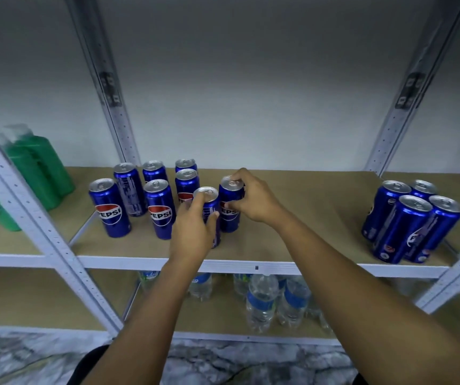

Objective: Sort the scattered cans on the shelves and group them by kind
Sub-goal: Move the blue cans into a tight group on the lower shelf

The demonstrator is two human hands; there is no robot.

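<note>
Both arms reached mid-frame: left hand (192, 229) gripped one blue can (209, 209), right hand (251, 198) gripped its touching neighbour (230, 215) on the shelf (292, 218).

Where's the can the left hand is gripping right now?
In the head view, that Pepsi can stands left of centre near the shelf's front edge, beside the can held by the right hand.
</note>
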